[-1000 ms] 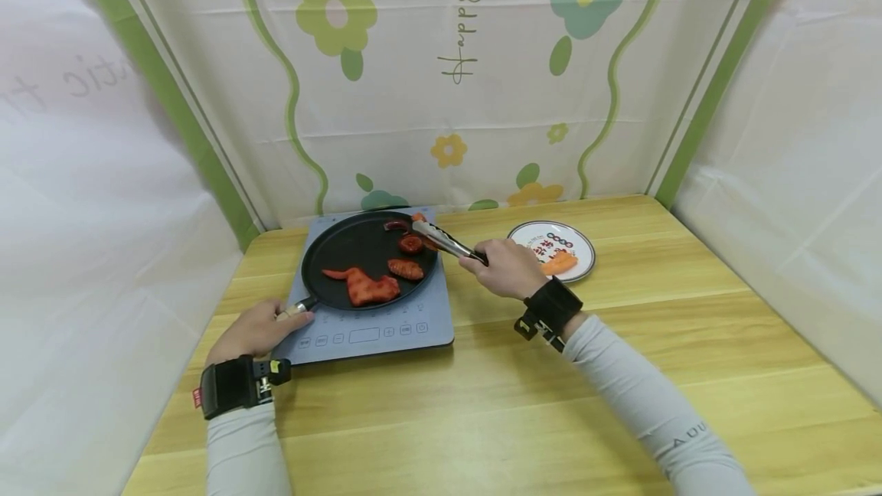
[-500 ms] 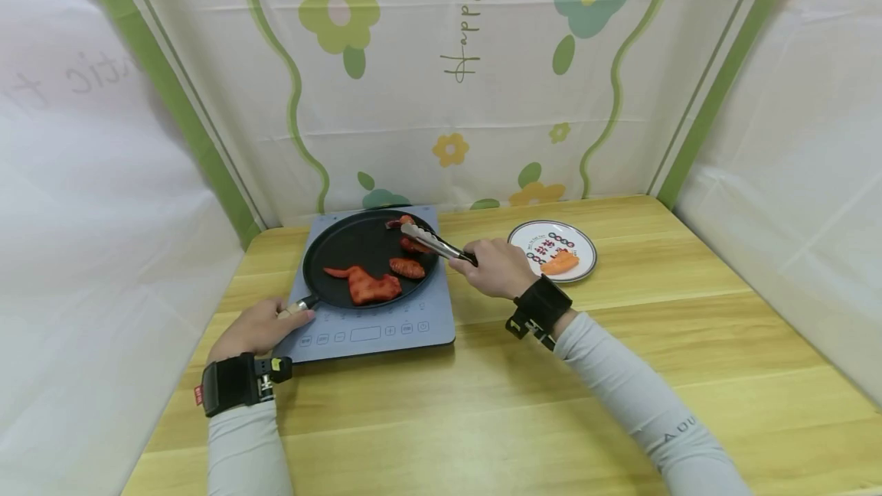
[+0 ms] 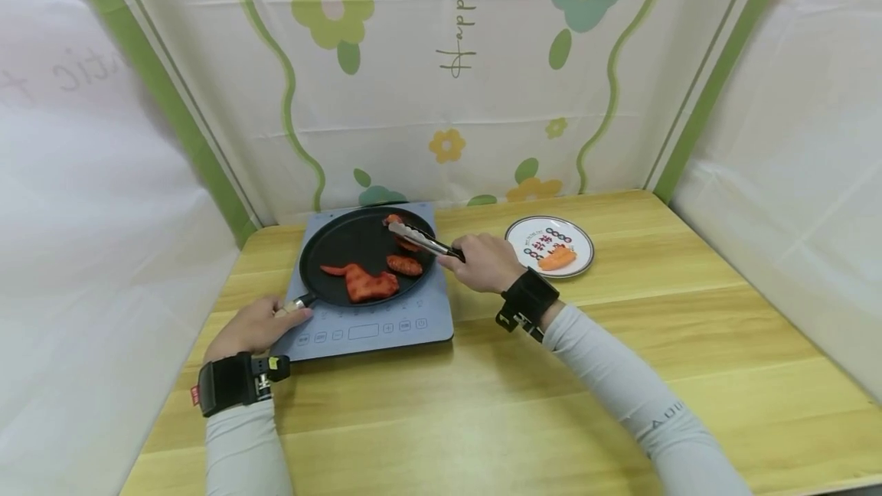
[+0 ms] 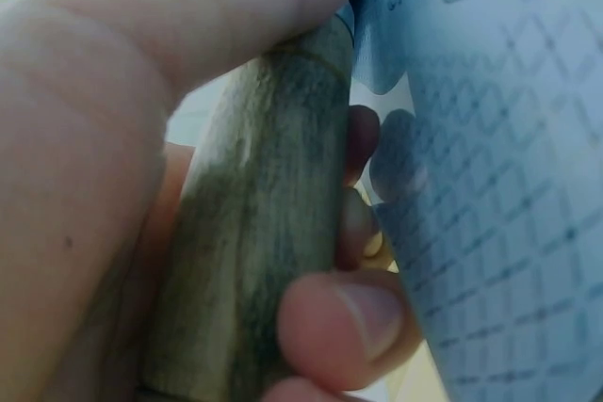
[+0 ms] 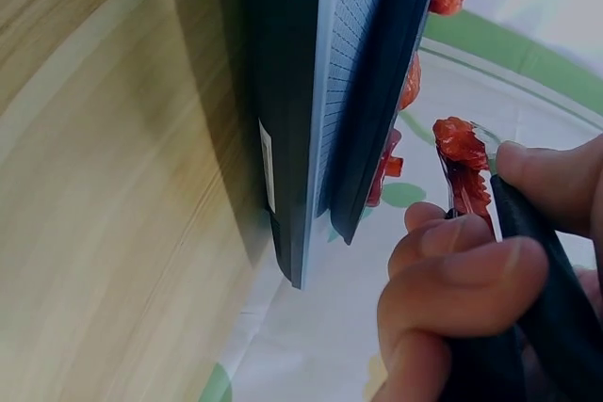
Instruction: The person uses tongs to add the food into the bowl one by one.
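My left hand (image 3: 255, 325) grips the wooden handle (image 4: 264, 176) of a flat black frying pan (image 3: 338, 239). In my right hand (image 3: 485, 262) are metal tongs (image 3: 422, 239) with black handles, their tips over the pan's far right side. The right wrist view shows a crinkled red food piece (image 5: 464, 143) between the tong arms, apart from the pan's edge. On the pan lie a red chicken wing (image 3: 368, 284) at the front and a small oval scored red piece (image 3: 404, 265) to its right. Another red piece is partly hidden beneath the tongs.
The pan sits on a grey-blue induction cooktop (image 3: 372, 343) with touch buttons along its front. To the right stands a white plate (image 3: 517, 232) with a dark rim, bearing an orange food piece (image 3: 556, 257). Printed curtains (image 3: 386, 106) enclose the wooden table (image 3: 441, 419) at back and sides.
My right hand and the tongs have moved left across the pan's far side, with a red piece at the tips. My left hand stays on the handle.
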A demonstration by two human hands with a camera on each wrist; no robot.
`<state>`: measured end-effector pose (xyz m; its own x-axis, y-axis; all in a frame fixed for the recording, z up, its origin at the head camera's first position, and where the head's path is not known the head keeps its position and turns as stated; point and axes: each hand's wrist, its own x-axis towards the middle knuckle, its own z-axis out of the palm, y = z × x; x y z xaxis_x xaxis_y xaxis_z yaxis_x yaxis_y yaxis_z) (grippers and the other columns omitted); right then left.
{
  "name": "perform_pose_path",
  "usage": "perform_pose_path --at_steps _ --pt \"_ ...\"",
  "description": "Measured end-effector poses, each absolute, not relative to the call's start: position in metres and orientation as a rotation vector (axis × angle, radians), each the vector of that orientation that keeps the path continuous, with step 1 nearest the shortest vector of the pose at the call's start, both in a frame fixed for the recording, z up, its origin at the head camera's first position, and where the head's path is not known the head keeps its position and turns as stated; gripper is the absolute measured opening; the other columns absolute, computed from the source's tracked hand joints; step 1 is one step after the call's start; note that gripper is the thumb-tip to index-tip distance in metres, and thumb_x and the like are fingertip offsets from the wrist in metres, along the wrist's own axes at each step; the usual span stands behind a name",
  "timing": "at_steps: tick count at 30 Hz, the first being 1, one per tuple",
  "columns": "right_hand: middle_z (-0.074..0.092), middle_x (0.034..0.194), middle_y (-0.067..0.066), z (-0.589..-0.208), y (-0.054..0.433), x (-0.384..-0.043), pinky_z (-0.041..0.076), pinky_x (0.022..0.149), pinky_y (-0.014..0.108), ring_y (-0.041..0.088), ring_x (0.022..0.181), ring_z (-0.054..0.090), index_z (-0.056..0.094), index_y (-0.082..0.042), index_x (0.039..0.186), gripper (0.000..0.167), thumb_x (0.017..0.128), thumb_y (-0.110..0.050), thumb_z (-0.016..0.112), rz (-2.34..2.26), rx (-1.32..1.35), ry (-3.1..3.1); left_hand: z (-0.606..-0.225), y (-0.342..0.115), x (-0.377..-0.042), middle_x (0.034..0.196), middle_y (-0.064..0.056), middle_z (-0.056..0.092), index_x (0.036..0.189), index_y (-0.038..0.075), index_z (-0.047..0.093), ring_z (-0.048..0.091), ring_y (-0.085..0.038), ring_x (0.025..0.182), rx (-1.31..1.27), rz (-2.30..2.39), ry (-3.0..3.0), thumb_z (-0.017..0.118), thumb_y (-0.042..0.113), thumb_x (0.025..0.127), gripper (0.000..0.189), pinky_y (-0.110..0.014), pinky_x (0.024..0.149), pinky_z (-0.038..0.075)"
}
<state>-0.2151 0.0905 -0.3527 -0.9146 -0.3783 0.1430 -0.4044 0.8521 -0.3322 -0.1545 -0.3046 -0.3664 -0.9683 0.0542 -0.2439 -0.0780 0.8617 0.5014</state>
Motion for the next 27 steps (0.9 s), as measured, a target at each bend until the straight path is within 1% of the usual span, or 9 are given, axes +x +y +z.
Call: perform_pose_path --at_steps 7,11,15,21,27 --pt "0.044 0.065 -0.005 -0.350 0.083 -0.218 0.029 0.052 0.030 0.013 0.055 0.042 0.058 -0.020 0.078 0.044 0.107 -0.052 0.056 0.485 0.649 -2.963 -0.367 -0.305 -0.155 0.079 -0.004 0.049 0.089 0.006 0.054 0.051 -0.022 0.075 -0.015 0.762 2.783 0.063 0.056 0.100 0.052 -0.032 0.065 0.037" --pt "0.044 0.065 -0.004 -0.350 0.079 -0.220 0.028 0.052 0.030 0.013 0.054 0.042 0.058 -0.020 0.078 0.044 0.107 -0.052 0.056 0.477 0.651 -2.965 -0.366 -0.305 -0.155 0.080 -0.004 0.049 0.089 0.006 0.054 0.051 -0.022 0.076 -0.028 0.762 2.783 0.063 0.058 0.100 0.053 -0.033 0.065 0.037" --pt "0.046 0.066 -0.004 -0.351 0.076 -0.221 0.030 0.054 0.031 0.014 0.055 0.045 0.058 -0.020 0.078 0.044 0.107 -0.053 0.055 0.448 0.639 -2.972 -0.366 -0.305 -0.156 0.079 -0.003 0.048 0.088 0.007 0.053 0.051 -0.022 0.075 -0.031 0.762 2.785 0.063 0.058 0.100 0.054 -0.033 0.065 0.037" --pt "0.045 0.066 -0.004 -0.350 0.072 -0.223 0.031 0.053 0.032 0.015 0.057 0.047 0.060 -0.019 0.079 0.043 0.106 -0.053 0.058 0.388 0.620 -2.967 -0.368 -0.307 -0.156 0.077 -0.002 0.046 0.085 0.007 0.050 0.049 -0.021 0.073 -0.010 0.768 2.786 0.064 0.057 0.100 0.054 -0.032 0.065 0.037" --pt "0.047 0.066 -0.002 -0.347 0.065 -0.224 0.033 0.052 0.032 0.016 0.059 0.050 0.065 -0.016 0.087 0.041 0.106 -0.052 0.058 0.263 0.627 -2.943 -0.368 -0.307 -0.156 0.076 -0.002 0.045 0.086 0.007 0.051 0.048 -0.021 0.072 -0.007 0.782 2.781 0.064 0.056 0.100 0.053 -0.033 0.064 0.036"
